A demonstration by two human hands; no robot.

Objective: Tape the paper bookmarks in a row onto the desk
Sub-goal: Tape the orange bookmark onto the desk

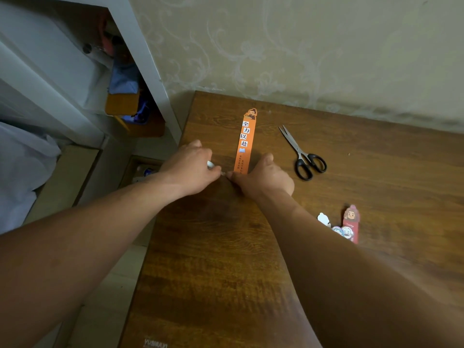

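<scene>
An orange paper bookmark (pixel 246 140) with a cartoon figure and black characters lies lengthwise on the brown wooden desk (pixel 364 172). My left hand (pixel 193 167) is closed around a small pale object, seemingly a roll of tape (pixel 210 164), just left of the bookmark's near end. My right hand (pixel 263 178) rests over that near end, fingertips pinched against those of the left hand; what they pinch is too small to tell. More bookmarks (pixel 347 226), one red with a cartoon face, lie partly hidden behind my right forearm.
Black-handled scissors (pixel 302 153) lie shut on the desk to the right of the orange bookmark. The desk's left edge (pixel 160 212) drops to the floor. A white shelf unit (pixel 140 71) stands at the left, and a patterned wall runs behind the desk.
</scene>
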